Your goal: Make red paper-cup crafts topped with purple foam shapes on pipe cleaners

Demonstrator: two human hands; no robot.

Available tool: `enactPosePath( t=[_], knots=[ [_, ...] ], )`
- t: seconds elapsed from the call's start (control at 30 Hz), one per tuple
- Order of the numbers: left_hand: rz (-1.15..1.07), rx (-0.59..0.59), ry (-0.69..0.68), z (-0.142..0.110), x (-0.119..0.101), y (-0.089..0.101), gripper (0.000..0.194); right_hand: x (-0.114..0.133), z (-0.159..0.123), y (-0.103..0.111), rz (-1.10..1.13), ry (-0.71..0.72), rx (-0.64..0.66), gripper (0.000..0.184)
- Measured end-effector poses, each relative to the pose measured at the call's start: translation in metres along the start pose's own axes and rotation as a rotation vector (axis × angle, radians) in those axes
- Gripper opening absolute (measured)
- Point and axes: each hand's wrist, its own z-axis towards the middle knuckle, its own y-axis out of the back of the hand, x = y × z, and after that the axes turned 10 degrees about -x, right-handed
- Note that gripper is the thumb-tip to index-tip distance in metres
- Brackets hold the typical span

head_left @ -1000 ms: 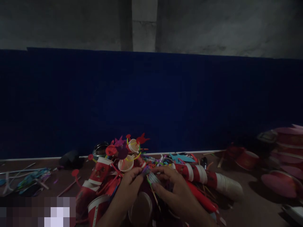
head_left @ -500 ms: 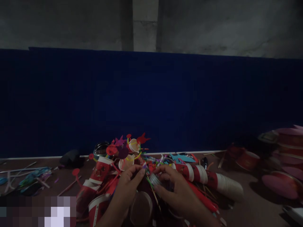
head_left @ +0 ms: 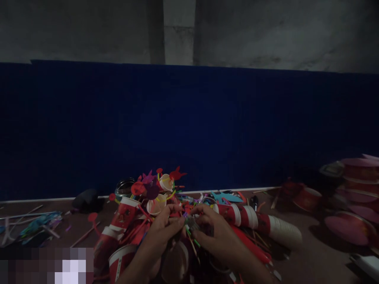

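Observation:
Over the middle of a cluttered heap, my left hand is closed, thumb pressed against the fingers; what they pinch is too small to make out. Close beside it, my right hand has its fingers curled round a small pale, shiny roll, which is blurred. Just below the fingertips are a thin green strip and a thin stick. A paper cup shows between my forearms, partly hidden by the left one.
Red-and-white paper cups lie left; a long cup stack lies right. Behind are cut-paper figures and a blue paper shape. Pink-topped red tubs stand far right. A blue partition rises behind the table.
My hands stay close together with small finger movements; the left thumb now reaches nearer the right fingers. The pale roll has turned slightly. The whole view has shifted a little.

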Motion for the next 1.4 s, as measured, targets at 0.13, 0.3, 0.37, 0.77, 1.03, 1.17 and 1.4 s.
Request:
enactPosePath(
  t=[0.13, 0.3, 0.37, 0.77, 1.03, 1.17, 1.4],
  knots=[
    [-0.024, 0.048, 0.029, 0.002, 0.001, 0.001, 0.042, 0.002, -0.002, -0.002, -0.007, 0.042, -0.038, 0.028],
    [0.039, -0.006, -0.034, 0.0, 0.003, -0.003, 0.033, -0.002, -0.002, -0.003, 0.001, 0.043, -0.093, 0.032],
    [0.091, -0.039, -0.077, -0.002, 0.003, -0.003, 0.027, -0.003, -0.002, -0.003, 0.006, 0.042, -0.111, 0.031],
    [0.708, -0.189, -0.6, -0.005, 0.007, 0.001, 0.024, -0.001, -0.003, -0.003, -0.08, 0.084, -0.131, 0.028],
    [0.558, -0.179, -0.502, -0.002, 0.009, 0.001, 0.023, 0.0, -0.004, -0.003, -0.227, 0.132, -0.153, 0.043],
    [0.382, -0.113, -0.368, 0.0, 0.005, 0.002, 0.023, 0.003, -0.005, 0.0, -0.365, 0.136, -0.173, 0.04],
    [0.04, 0.027, -0.089, -0.002, -0.003, 0.005, 0.029, -0.005, 0.001, 0.001, -0.288, 0.129, -0.145, 0.026]
  ],
)
